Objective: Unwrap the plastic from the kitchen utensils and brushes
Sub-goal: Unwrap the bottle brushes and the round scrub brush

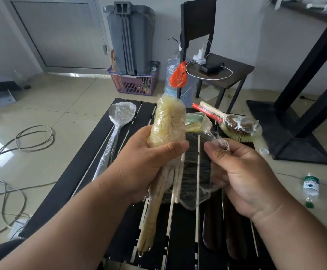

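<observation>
Single view: head-worn wide-angle camera, facing forward and down. Close over the black slatted bench (84,172); tiled floor (61,98) beyond.

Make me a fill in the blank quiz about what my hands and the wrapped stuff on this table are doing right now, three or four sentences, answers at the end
1. The left hand grips a long cream bottle brush that is wrapped in clear ____.
2. The right hand ____ a loose end of the plastic film between thumb and fingers.
3. The wrapped spoon lies on the black slatted ____.
4. A plastic bottle with a green label lies on the ____.

Missing words: plastic; pinches; table; floor
</observation>
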